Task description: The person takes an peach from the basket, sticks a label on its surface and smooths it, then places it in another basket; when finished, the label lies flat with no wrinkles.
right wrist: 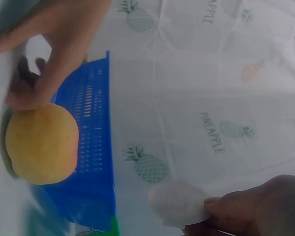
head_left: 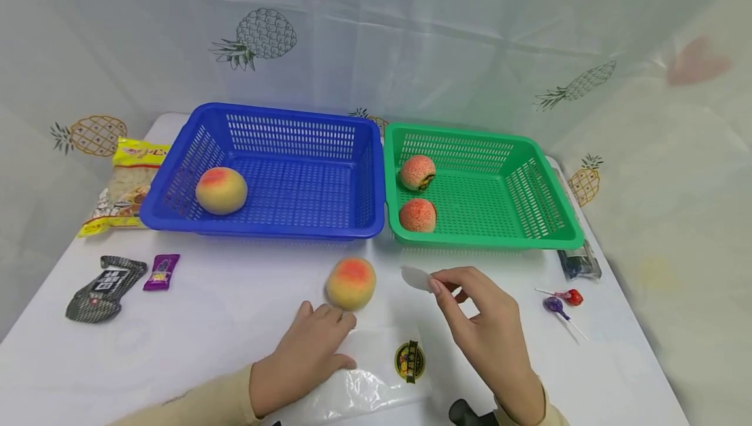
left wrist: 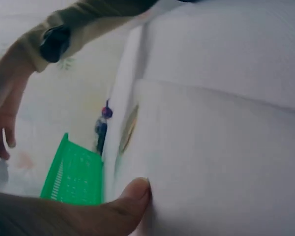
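Plastic bag [head_left: 371, 383] lies partly beneath the relaxed left hand [head_left: 307, 355] — just beside a peach [head_left: 351, 284] — while the right hand [head_left: 489, 331] pinches a translucent piece [head_left: 416, 278].

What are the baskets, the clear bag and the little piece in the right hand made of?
Blue basket and green basket: probably moulded plastic with a slight sheen, judging by smooth rims and regular slots. Bag: likely thin, glossy plastic film, see-through with bright highlights. Piece in the right hand: translucent, whitish, matte; plastic or paper, I can't tell.
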The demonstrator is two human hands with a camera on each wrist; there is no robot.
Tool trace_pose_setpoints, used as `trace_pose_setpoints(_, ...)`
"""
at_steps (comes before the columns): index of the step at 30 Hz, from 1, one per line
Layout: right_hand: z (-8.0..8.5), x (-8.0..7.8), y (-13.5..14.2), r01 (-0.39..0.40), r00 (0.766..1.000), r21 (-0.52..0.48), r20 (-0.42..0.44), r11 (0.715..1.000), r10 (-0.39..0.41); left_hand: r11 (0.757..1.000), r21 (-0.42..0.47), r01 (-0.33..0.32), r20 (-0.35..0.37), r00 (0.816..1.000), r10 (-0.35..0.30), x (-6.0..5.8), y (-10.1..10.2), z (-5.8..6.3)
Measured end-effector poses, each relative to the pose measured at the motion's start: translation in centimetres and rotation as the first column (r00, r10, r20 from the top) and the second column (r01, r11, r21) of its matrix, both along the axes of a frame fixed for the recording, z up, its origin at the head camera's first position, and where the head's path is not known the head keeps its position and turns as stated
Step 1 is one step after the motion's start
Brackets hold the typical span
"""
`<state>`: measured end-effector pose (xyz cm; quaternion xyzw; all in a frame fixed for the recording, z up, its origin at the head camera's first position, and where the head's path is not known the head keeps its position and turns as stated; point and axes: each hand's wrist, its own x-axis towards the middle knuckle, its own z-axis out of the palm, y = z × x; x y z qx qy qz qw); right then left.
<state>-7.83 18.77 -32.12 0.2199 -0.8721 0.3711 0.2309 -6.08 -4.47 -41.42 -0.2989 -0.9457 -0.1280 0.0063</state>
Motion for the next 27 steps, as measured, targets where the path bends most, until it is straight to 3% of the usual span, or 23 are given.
trace_pose_setpoints(2,-0.1,0.0,0.0,0.006,1.000,0.008,0.009,1.000,-0.006,0.997,-0.066,-0.048,-0.125,0.991,0.039,0.4,0.2,0.2)
trace_pose_setpoints(4,-0.2,0.1,-0.1,0.009,1.000,0.010,0.019,1.000,-0.010,0.992,-0.094,-0.088,-0.230,0.971,0.064,0.6,0.3,0.4)
trace_pose_setpoints(7,-0.4,0.2,-0.3,0.027,0.999,0.018,0.024,0.999,-0.028,0.989,0.013,-0.148,-0.301,0.943,0.145,0.1,0.4,1.0)
trace_pose_setpoints(9,-0.6,0.2,-0.5,0.045,0.999,0.022,0.015,0.999,-0.046,0.975,0.135,-0.179,-0.290,0.933,0.211,-0.9,0.3,1.4)
trace_pose_setpoints(10,-0.8,0.3,-0.5,0.055,0.998,0.026,0.009,0.998,-0.055,0.960,0.205,-0.193,-0.264,0.933,0.244,-1.5,0.2,1.5)
trace_pose_setpoints(12,-1.1,0.3,-0.7,0.070,0.998,0.037,-0.006,0.997,-0.070,0.927,0.297,-0.230,-0.133,0.951,0.279,-2.8,0.1,1.6)
trace_pose_setpoints(14,-1.6,0.3,-0.9,0.077,0.997,0.053,-0.023,0.996,-0.076,0.900,0.360,-0.248,0.037,0.967,0.251,-4.1,-0.1,1.4)
trace_pose_setpoints(15,-1.8,0.2,-1.0,0.077,0.997,0.061,-0.030,0.995,-0.075,0.893,0.366,-0.263,0.123,0.964,0.234,-4.6,-0.1,1.2)
trace_pose_setpoints(18,-2.4,0.1,-1.3,0.082,0.996,0.088,-0.048,0.993,-0.078,0.886,0.360,-0.292,0.328,0.929,0.173,-5.7,-0.1,0.9)
trace_pose_setpoints(21,-2.9,-0.2,-1.6,0.082,0.995,0.106,-0.066,0.991,-0.075,0.867,0.383,-0.318,0.421,0.896,0.142,-6.1,0.0,0.6)
trace_pose_setpoints(23,-3.0,-0.3,-1.8,0.081,0.994,0.115,-0.087,0.990,-0.071,0.834,0.425,-0.351,0.462,0.876,0.134,-6.0,0.2,0.6)
trace_pose_setpoints(27,-2.9,-0.5,-2.5,0.059,0.989,0.132,-0.143,0.989,-0.040,0.745,0.520,-0.418,0.512,0.851,0.119,-5.5,0.6,1.3)
